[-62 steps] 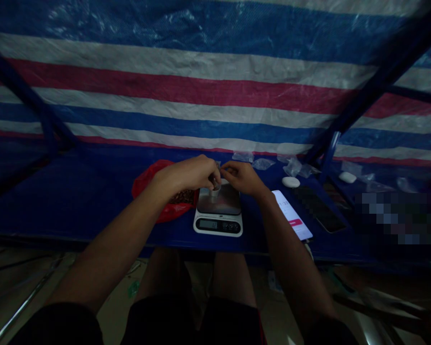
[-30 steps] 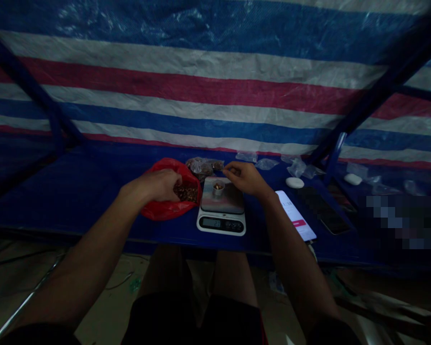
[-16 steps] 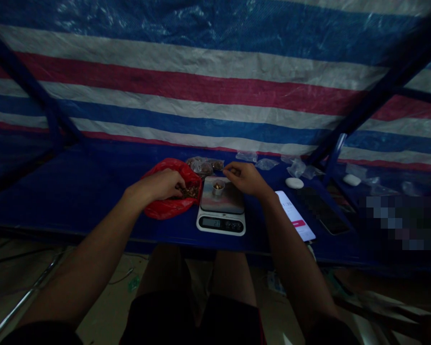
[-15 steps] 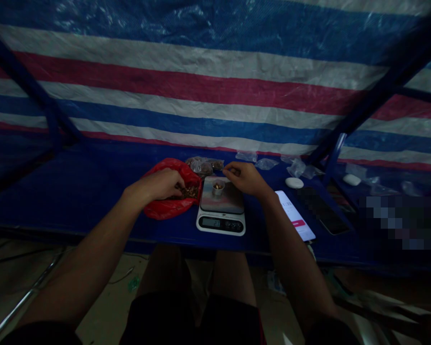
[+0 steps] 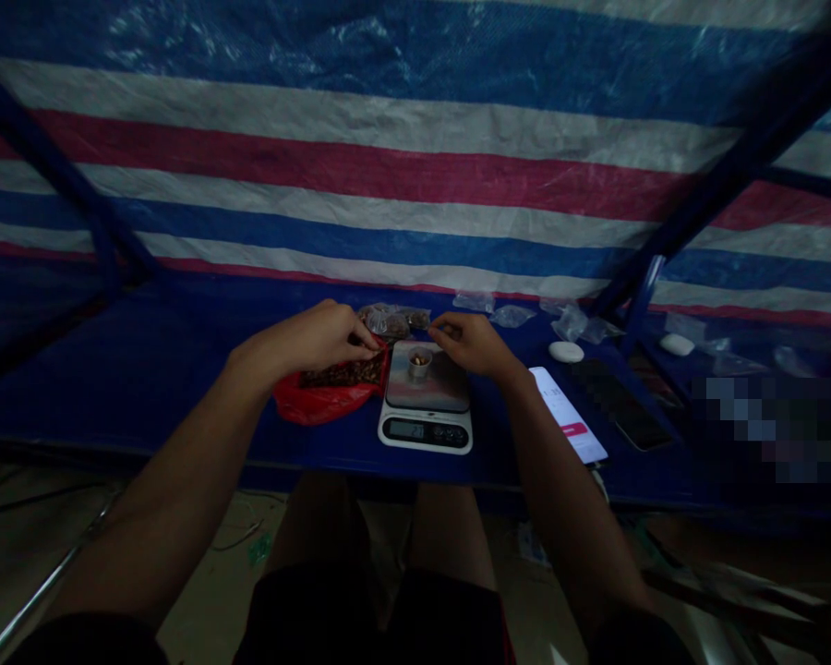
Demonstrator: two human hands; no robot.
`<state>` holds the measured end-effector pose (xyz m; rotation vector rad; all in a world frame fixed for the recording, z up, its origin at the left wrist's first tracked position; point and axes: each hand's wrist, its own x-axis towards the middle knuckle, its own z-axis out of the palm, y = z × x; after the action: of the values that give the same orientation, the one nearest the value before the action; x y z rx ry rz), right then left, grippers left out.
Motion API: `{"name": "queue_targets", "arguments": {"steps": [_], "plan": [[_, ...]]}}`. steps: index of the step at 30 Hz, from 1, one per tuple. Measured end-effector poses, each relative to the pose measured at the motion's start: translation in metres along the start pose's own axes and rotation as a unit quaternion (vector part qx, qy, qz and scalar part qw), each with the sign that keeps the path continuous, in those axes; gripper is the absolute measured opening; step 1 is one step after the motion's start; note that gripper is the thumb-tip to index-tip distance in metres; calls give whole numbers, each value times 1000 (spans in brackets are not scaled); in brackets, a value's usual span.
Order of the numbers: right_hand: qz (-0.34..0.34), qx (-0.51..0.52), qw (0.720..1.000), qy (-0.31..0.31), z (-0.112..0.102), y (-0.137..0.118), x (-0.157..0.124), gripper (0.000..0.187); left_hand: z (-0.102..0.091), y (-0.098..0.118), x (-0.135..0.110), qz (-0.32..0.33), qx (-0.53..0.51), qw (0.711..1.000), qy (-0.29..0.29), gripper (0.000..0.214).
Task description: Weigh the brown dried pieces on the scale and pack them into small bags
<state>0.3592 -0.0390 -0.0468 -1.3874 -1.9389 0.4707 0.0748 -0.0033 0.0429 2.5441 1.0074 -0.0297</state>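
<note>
My left hand hovers over the red plastic bag, its thumb and fingers pinched together; whatever they may hold is too small to make out. Small brown bits fill the open bag. A white kitchen scale stands to the right of the bag, its display lit. On its plate sits a small clear cup with a few pale pieces inside. Close behind the cup's right side is my right hand, its fingers curled and fingertips drawn together; I cannot see what lies between them.
Filled clear bags lie behind the scale. Several crumpled clear bags are strewn along the back of the blue table. To the right lie a white rounded case, a lit phone and a dark phone. Striped tarpaulin hangs behind.
My left hand has come up out of the brown bits and shifted slightly right, towards the scale. My right hand stays almost where it was beside the cup.
</note>
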Motion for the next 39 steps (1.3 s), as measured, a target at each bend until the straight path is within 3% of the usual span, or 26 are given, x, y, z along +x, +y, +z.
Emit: {"name": "queue_targets", "arguments": {"steps": [10, 15, 25, 39], "plan": [[-3, -12, 1000, 4, -3, -6, 0, 22, -14, 46, 16, 21, 9, 1000, -2, 31], [-6, -4, 1000, 0, -4, -8, -1, 23, -12, 61, 30, 53, 29, 998, -26, 30], [-10, -11, 1000, 7, -4, -8, -1, 25, -12, 73, 35, 42, 82, 995, -48, 27], [-8, -4, 1000, 3, -4, -8, -1, 24, -4, 65, 42, 47, 97, 993, -41, 33]]}}
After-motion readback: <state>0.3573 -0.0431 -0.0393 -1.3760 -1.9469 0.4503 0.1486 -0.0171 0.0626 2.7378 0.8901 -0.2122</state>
